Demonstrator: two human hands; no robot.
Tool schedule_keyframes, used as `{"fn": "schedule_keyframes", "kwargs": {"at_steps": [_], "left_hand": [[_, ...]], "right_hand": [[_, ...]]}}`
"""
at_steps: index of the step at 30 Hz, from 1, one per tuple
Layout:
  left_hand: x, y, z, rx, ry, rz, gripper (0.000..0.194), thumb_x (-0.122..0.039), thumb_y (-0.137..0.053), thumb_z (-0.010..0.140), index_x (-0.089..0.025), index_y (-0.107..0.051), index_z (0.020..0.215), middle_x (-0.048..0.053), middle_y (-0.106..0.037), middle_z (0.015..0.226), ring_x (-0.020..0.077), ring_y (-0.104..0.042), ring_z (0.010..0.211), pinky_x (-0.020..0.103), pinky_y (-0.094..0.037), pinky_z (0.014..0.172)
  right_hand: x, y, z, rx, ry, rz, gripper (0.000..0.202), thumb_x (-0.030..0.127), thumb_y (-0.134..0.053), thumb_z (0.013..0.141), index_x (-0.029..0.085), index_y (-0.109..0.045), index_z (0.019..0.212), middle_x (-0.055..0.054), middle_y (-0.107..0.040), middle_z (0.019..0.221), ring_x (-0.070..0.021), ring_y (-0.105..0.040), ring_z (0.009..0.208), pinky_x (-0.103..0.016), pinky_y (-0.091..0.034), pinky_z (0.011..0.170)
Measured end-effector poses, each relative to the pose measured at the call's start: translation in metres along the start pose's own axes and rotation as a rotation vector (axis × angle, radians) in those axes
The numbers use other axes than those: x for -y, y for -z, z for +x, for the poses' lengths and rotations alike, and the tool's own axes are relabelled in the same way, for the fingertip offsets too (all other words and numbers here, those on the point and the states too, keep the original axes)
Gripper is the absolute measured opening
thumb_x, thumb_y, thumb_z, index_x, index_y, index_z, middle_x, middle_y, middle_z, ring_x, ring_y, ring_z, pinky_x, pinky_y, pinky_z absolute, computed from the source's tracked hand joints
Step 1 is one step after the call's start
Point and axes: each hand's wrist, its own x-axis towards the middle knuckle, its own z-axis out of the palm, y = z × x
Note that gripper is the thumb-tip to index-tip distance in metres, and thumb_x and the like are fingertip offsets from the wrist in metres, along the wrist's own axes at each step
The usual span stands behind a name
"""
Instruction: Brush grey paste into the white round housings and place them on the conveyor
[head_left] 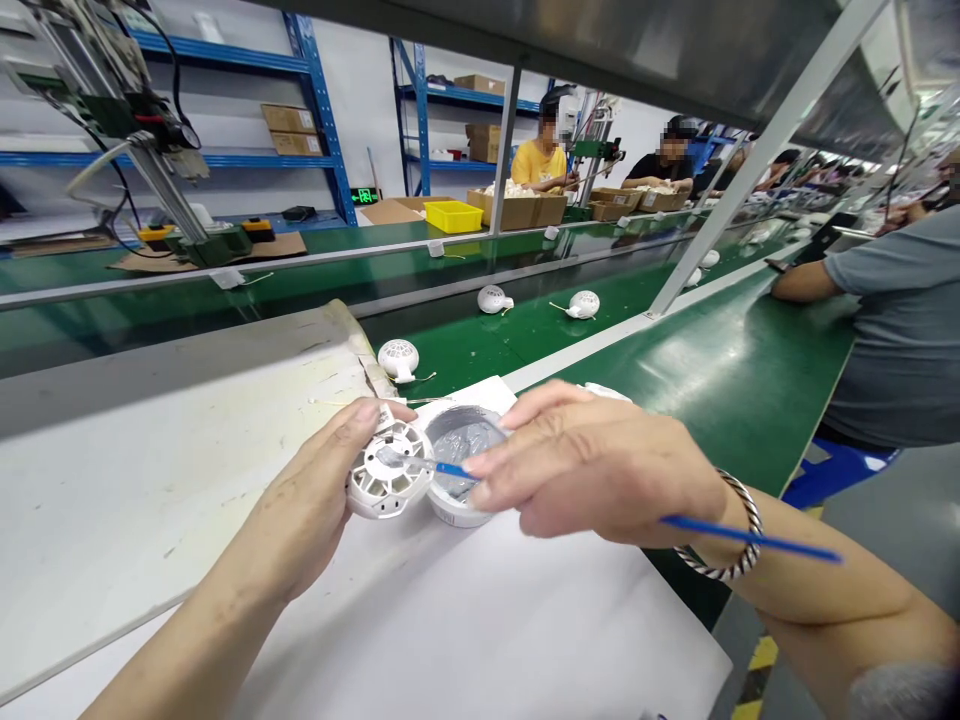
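My left hand (330, 480) is closed around a round white plastic fan housing (382, 495) with a spoked, vented face turned up. A patch of grey paste shows at the hub of that face. Between the thumb and fingers of my right hand (592, 465) is a thin blue brush (454, 470), its long handle running back past the wrist. The brush tip touches the grey patch on the housing. Just behind, a white tub (457, 515) holds grey paste and stands on white sheeting (450, 620); my right fingers partly cover it.
Similar white housings (399, 358) with short wires lie on the green conveyor belt (480, 345). A metal post (757, 170) slants up at the right. A co-worker in a grey shirt (907, 330) sits on the right. A yellow bin (454, 216) stands across the line.
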Motion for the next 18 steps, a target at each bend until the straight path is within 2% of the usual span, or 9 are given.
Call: {"fn": "schedule_keyframes", "kwargs": {"at_steps": [2,5,7,10,13,16,18], "left_hand": [[0.000,0.000,-0.001,0.042,0.003,-0.031,0.035,-0.058,-0.053,0.084,-0.027,-0.066,0.096,-0.001,-0.065,0.083,0.0167,-0.052,0.075,0.024,-0.042,0.062],[0.001,0.001,-0.002,0.091,0.026,-0.084,0.036,-0.056,-0.052,0.085,-0.027,-0.067,0.099,0.001,-0.067,0.091,0.0184,-0.055,0.081,0.025,-0.044,0.066],[0.001,0.002,-0.003,0.090,0.048,-0.099,0.036,-0.057,-0.053,0.084,-0.027,-0.068,0.096,0.001,-0.068,0.088,0.0181,-0.056,0.079,0.024,-0.045,0.064],[0.000,0.002,-0.004,0.075,0.040,-0.119,0.034,-0.056,-0.056,0.083,-0.027,-0.069,0.095,0.001,-0.068,0.092,0.0180,-0.058,0.083,0.022,-0.046,0.065],[-0.003,0.004,-0.005,0.063,0.033,-0.126,0.035,-0.056,-0.055,0.083,-0.027,-0.069,0.098,0.001,-0.069,0.096,0.0195,-0.060,0.088,0.023,-0.048,0.069],[-0.005,0.012,-0.009,0.144,0.035,-0.098,0.048,-0.065,-0.045,0.084,-0.028,-0.068,0.101,0.003,-0.071,0.091,0.0196,-0.062,0.081,0.024,-0.047,0.066],[-0.006,0.017,-0.014,0.301,0.048,-0.098,0.062,-0.074,-0.034,0.082,-0.028,-0.068,0.106,0.005,-0.070,0.093,0.0219,-0.063,0.083,0.027,-0.048,0.069]], "right_hand": [[-0.004,-0.006,-0.003,-0.211,-0.037,0.033,0.020,0.013,-0.054,0.089,0.027,-0.068,0.090,0.003,-0.076,0.095,-0.0134,-0.073,0.089,-0.028,-0.055,0.088],[-0.010,-0.017,-0.005,-0.552,-0.204,0.180,0.009,0.021,-0.065,0.085,0.029,-0.067,0.088,0.004,-0.075,0.086,-0.0140,-0.072,0.080,-0.029,-0.058,0.077],[-0.014,-0.023,-0.003,-0.672,-0.329,0.334,0.007,0.025,-0.070,0.081,0.029,-0.066,0.084,0.005,-0.074,0.082,-0.0134,-0.071,0.079,-0.027,-0.058,0.073],[-0.016,-0.027,0.001,-0.723,-0.447,0.531,0.007,0.026,-0.070,0.082,0.028,-0.063,0.083,0.006,-0.073,0.082,-0.0089,-0.069,0.069,-0.021,-0.056,0.066],[-0.017,-0.026,0.004,-0.793,-0.480,0.538,0.006,0.027,-0.064,0.086,0.029,-0.060,0.082,0.009,-0.072,0.085,-0.0070,-0.068,0.068,-0.019,-0.053,0.063],[-0.015,-0.020,0.007,-0.829,-0.328,0.346,0.012,0.026,-0.055,0.092,0.035,-0.062,0.092,0.009,-0.070,0.093,-0.0086,-0.067,0.077,-0.022,-0.052,0.064],[-0.014,-0.016,0.010,-0.674,-0.194,0.134,0.021,0.020,-0.052,0.092,0.036,-0.065,0.098,0.006,-0.069,0.098,-0.0104,-0.066,0.084,-0.023,-0.053,0.069]]}}
